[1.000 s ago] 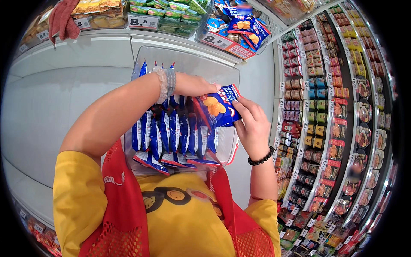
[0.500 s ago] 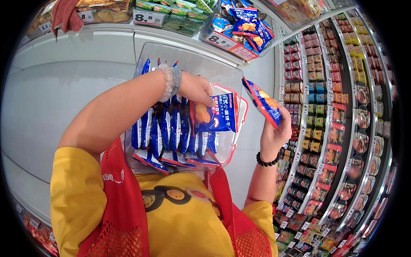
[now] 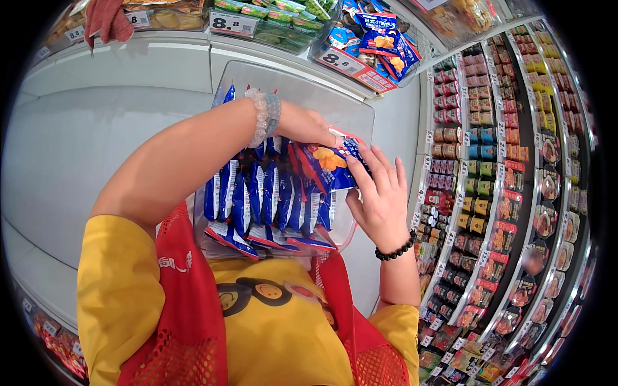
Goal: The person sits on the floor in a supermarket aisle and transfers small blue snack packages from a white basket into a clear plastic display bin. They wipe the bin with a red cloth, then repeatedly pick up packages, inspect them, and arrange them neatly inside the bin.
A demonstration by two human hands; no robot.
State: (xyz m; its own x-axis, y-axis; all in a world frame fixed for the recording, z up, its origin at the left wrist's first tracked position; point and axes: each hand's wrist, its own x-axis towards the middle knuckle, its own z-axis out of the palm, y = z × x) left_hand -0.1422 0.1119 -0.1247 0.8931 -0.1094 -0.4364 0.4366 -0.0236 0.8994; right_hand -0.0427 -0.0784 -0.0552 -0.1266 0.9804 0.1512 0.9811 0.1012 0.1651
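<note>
A clear plastic bin [image 3: 309,87] in front of my chest holds upright blue-and-red biscuit packets [image 3: 257,196] in rows, with several more lying at its near side. Over the bin's right part, my left hand [image 3: 309,124] grips the top edge of a biscuit packet [image 3: 329,159], its printed face up. Layered red and blue edges show beside that packet, so more than one may be stacked there. My right hand [image 3: 381,199] is at the stack's right end, fingertips on top and thumb near the lower edge. Its palm hides part of the bin's corner.
A shelf bin of similar blue packets [image 3: 380,45] stands ahead, beside a tray of green packs [image 3: 277,19]. A pink cloth [image 3: 109,22] hangs over the shelf edge at far left. Long shelves of packaged goods [image 3: 483,186] line the right side.
My right hand has come left with its packet and met the one in my left hand; that packet is now at the stack. The view has shifted slightly.
</note>
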